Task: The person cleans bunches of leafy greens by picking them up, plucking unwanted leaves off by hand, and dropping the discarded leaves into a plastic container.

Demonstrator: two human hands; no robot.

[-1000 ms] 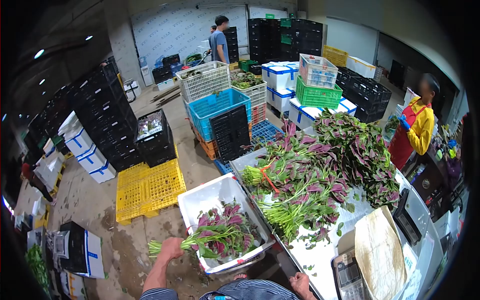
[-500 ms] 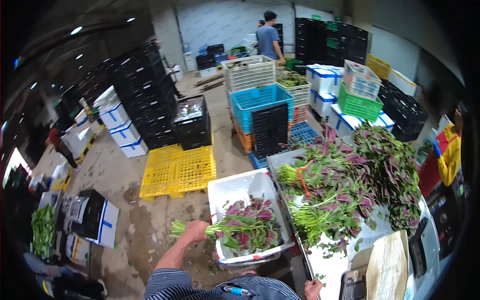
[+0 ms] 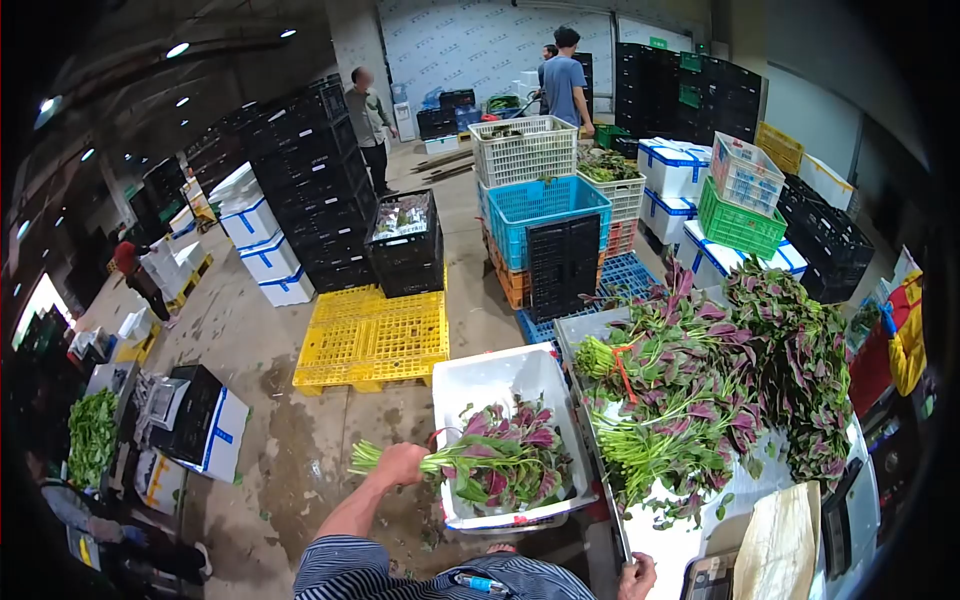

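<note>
My left hand [image 3: 402, 465] is wrapped round the pale green stems of a bunch of purple and green leafy vegetables [image 3: 505, 455]. The leafy end of that bunch lies over a white foam box [image 3: 470, 382], while the stem ends stick out to the left of my hand. At the lower right, my right hand [image 3: 637, 578] is closed at the near left edge of the metal table [image 3: 665, 545]; whether it grips the edge or something small is unclear. A bundle with a red tie [image 3: 622, 370] lies on the table among more leafy bunches [image 3: 790, 370].
A yellow pallet [image 3: 370, 335] lies on the floor ahead. Beyond are stacked black crates [image 3: 310, 190], a blue crate [image 3: 548, 208] and white boxes [image 3: 675, 165]. People stand at the back; a person in yellow [image 3: 905, 340] is at the right.
The view has shifted, so most things sit slightly farther right and lower. A person beside the black crates now shows fully. My left hand still holds the bunch.
</note>
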